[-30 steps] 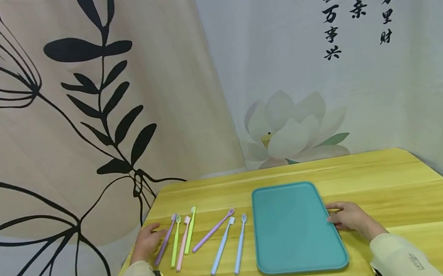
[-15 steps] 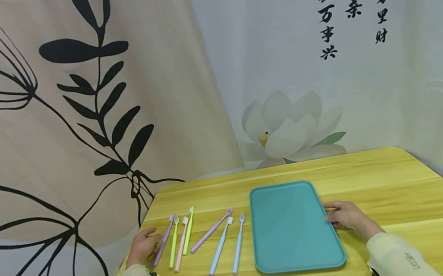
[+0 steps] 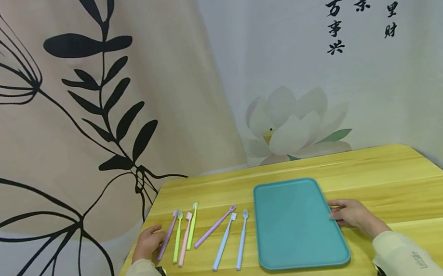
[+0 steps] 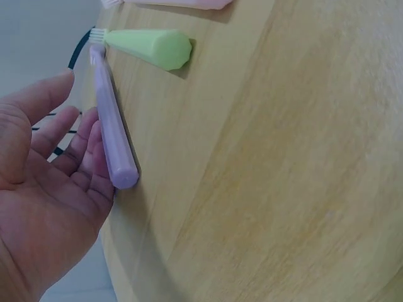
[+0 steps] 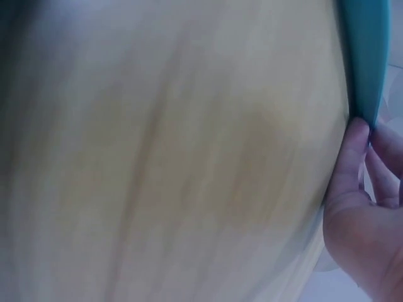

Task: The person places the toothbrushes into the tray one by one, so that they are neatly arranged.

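On the table's left lies a purple toothbrush [image 3: 168, 237], with my left hand [image 3: 149, 245] right beside it. In the left wrist view the left hand's loosely curled fingers [image 4: 79, 141] lie along the outer side of the brush and do not grip it. To its right are a green toothbrush [image 3: 178, 238], a pink one [image 3: 185, 240] and another green one [image 3: 192, 227]. A teal rectangular tray [image 3: 297, 223] lies flat right of centre. My right hand [image 3: 353, 216] touches the tray's right rim with its fingertips; the thumb [image 5: 357, 135] meets the rim from outside.
Between the left group and the tray lie a second purple toothbrush [image 3: 215, 227] and two blue toothbrushes [image 3: 224, 242], all slanted. The wooden table [image 3: 412, 199] has its far edge against a printed curtain [image 3: 178, 91].
The head view shifts slightly. Both hands, the toothbrushes and the tray stay in place on the table.
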Motion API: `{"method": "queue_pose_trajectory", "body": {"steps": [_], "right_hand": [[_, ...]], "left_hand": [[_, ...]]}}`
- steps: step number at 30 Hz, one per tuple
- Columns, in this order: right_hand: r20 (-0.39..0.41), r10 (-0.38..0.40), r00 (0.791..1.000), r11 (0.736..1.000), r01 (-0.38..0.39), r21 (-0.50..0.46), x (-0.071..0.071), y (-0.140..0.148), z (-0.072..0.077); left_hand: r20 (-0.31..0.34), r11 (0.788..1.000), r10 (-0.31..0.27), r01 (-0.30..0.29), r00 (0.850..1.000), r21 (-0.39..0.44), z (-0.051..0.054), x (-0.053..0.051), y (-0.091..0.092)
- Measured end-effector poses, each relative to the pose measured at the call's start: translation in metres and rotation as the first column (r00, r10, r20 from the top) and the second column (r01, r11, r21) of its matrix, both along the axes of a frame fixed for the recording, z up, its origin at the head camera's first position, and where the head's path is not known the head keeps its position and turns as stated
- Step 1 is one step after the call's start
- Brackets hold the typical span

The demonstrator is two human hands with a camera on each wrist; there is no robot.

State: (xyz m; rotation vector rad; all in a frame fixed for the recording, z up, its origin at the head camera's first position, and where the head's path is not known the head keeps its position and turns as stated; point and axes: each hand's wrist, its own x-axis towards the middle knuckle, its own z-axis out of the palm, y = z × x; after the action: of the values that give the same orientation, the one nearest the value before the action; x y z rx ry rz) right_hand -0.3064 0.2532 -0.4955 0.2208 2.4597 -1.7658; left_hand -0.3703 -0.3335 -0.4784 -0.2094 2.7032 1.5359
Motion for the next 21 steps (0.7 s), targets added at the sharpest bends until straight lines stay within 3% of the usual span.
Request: {"method": "queue_pose_trajectory", "body": {"steps": [11,21], "right_hand": [[0.026,-0.008,1.000,1.000,0.009,-0.024,-0.0010,0.0026,-0.0002],[0.021,-0.002,1.000,1.000,0.002,-0.024,-0.0007,0.0023,0.0000]], "left_hand": [[0.010,1.000,0.015,-0.015,1.000,0.019,-0.0101,-0.0105,-0.0043],[0.000,0.999,0.025,-0.025,1.000,0.027,-0.0110,-0.0051,-0.0020]]}}
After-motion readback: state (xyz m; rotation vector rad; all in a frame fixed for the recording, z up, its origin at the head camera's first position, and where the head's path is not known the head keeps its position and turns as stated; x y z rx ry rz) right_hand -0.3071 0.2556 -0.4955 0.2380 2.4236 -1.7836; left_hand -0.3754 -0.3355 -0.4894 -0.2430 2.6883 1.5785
